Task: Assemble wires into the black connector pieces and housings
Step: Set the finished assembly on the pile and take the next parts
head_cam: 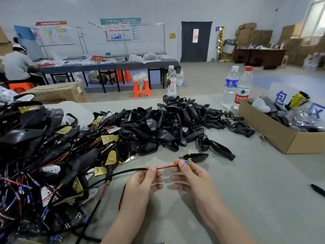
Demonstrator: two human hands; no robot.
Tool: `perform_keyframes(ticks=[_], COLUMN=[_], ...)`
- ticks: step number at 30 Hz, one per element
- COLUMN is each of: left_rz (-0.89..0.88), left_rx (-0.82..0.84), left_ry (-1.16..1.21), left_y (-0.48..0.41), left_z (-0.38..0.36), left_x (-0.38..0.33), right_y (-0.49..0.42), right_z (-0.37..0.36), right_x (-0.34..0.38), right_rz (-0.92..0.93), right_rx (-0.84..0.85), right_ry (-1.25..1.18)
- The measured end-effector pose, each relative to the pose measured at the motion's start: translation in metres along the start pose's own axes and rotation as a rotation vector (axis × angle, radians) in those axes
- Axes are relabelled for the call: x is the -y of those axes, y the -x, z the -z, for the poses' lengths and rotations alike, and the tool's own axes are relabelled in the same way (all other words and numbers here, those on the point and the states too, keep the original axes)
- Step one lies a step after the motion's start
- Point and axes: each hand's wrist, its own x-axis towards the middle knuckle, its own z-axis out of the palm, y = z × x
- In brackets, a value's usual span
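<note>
Our left hand (146,179) and right hand (190,175) both pinch the red wire (167,167) above the table (255,191) near its front edge, and we risk bending its tip if it enters the black housing (197,157) crooked.

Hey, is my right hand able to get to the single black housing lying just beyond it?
Likely yes: the housing lies just past the right hand with nothing between them, though that hand is busy pinching the red wire.

Left hand (146,180), right hand (190,175), fingers (152,169) pinching red wire (167,167)
</note>
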Motion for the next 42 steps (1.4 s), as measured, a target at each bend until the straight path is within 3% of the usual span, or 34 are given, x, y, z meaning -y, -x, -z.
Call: perform_keyframes(ticks=[23,25,28,30,35,42], left_rz=[0.009,0.014,0.015,0.021,0.017,0.011], left_rx=[0.058,0.062,0.063,0.069,0.079,0.091], left_ry=[0.096,0.109,0.119,0.117,0.091,0.032], left_y=[-0.006,-0.006,-0.007,-0.007,-0.006,-0.006], left_z=[0.003,0.003,0.006,0.006,0.008,0.003], left_x=[0.002,0.003,0.005,0.005,0.005,0.004], right_y=[-0.003,-0.004,-0.011,-0.017,-0.042,-0.052], right_z=[0.004,0.007,0.019,0.028,0.038,0.031], right_x=[-0.003,-0.004,-0.005,-0.003,0.009,0.031], right_rz=[0.020,0.117,0.327,0.367,0.060,-0.123], right_rx=[-0.082,-0.161,-0.291,-0.383,-0.482,-0.206], right_ry=[0.045,0.215,0.669,0.786,0.905,1.140])
